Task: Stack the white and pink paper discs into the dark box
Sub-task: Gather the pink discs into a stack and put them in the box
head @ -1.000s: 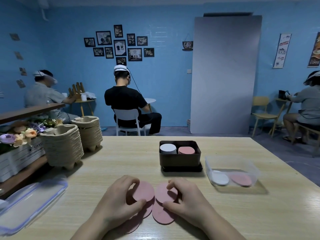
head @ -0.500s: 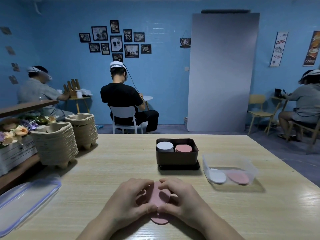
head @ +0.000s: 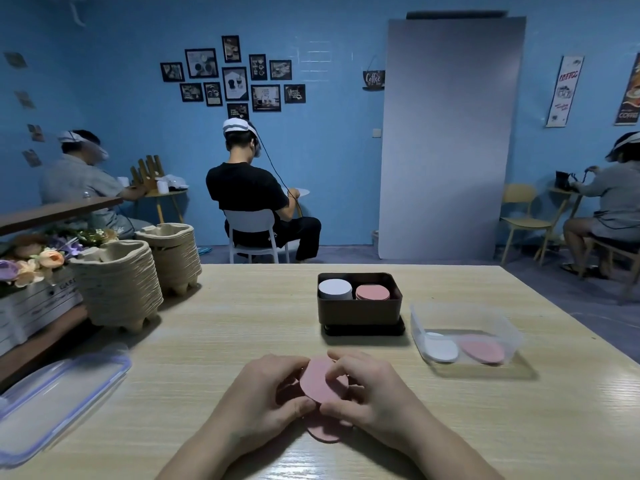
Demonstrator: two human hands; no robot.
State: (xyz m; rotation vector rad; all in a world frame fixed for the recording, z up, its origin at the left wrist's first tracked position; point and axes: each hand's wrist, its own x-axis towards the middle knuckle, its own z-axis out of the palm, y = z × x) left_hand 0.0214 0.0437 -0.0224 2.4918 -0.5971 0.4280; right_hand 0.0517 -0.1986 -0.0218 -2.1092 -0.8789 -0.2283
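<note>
Squaring the pink discs point(head: 318, 379)
Your left grip point(head: 263, 400) and right grip point(head: 374, 393) both pinch the pink discs near the surface's point(head: 207, 341) near edge; align their rims, then carry them to the dark box point(head: 360, 311) beyond, onto its right-hand pink pile point(head: 372, 292).

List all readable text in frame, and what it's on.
"Coffee": hanging sign on the wall.
"COFFEE", likely: banner.
"COFFEE": poster at the right edge.
"GARD", then cut off: crate.
Too small to read: print in the framed pictures.
</note>
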